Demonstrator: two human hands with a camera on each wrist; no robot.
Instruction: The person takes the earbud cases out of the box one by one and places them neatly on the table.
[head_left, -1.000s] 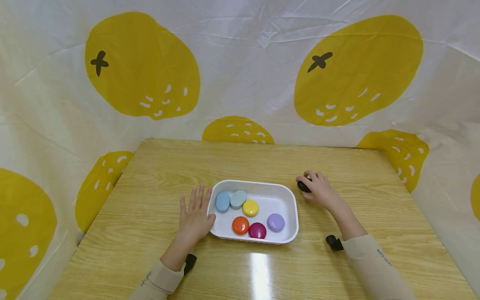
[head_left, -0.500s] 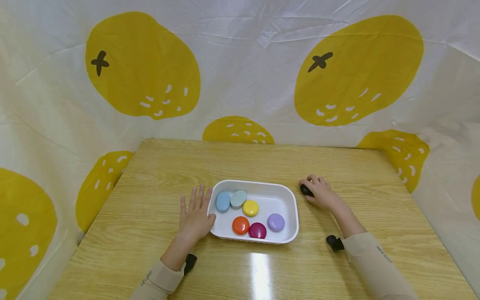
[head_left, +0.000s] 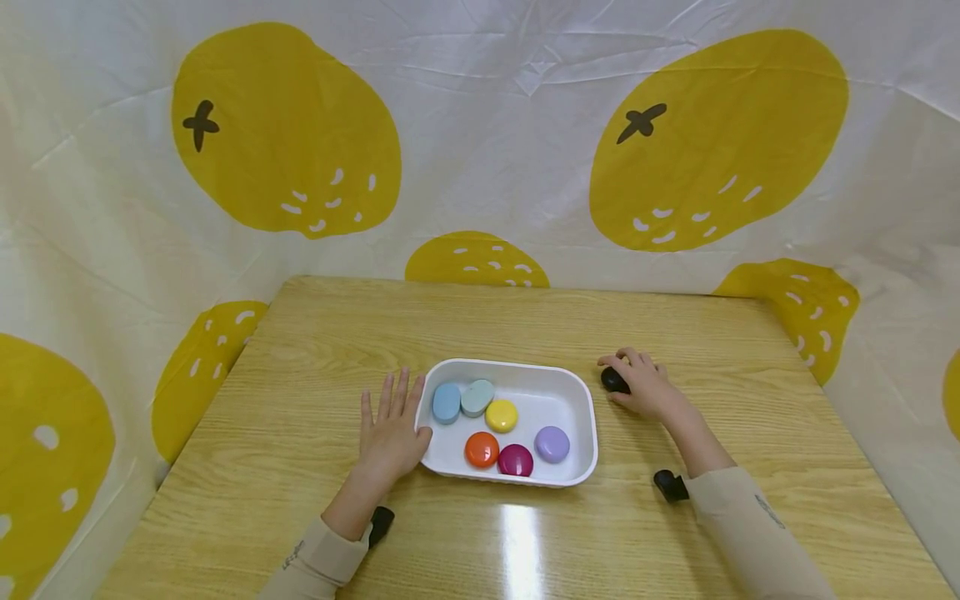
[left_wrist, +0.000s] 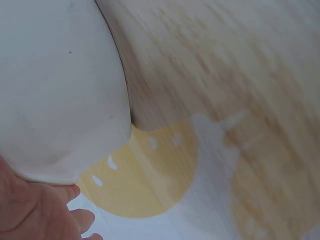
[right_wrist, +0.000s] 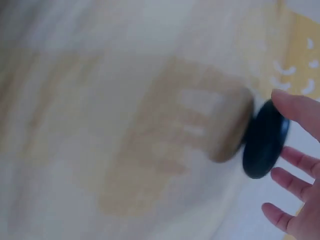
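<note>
My left hand (head_left: 392,437) lies with its fingers straight and spread at the left side of a white tray (head_left: 581,400). Its thumb and index finger touch the rim. In the left wrist view the tray's outer wall (left_wrist: 60,100) fills the upper left, by the edge of the hand (left_wrist: 37,212). To the right of the tray, my right hand (head_left: 641,385) holds a black, smooth, rounded disc (head_left: 613,380) between thumb and fingers. The right wrist view shows that disc (right_wrist: 266,140) on edge at the tabletop, with its reflection beside it.
Inside the tray lie rounded pieces: blue (head_left: 446,403), pale green (head_left: 477,398), yellow (head_left: 501,415), orange (head_left: 482,450), magenta (head_left: 515,460) and lavender (head_left: 552,444). A wooden table (head_left: 450,325) carries everything. A lemon-print curtain (head_left: 495,150) hangs behind and at both sides.
My right hand has shifted slightly toward me and to the right with the black disc, then stays nearly still. The left hand, the tray and its pieces keep their places.
</note>
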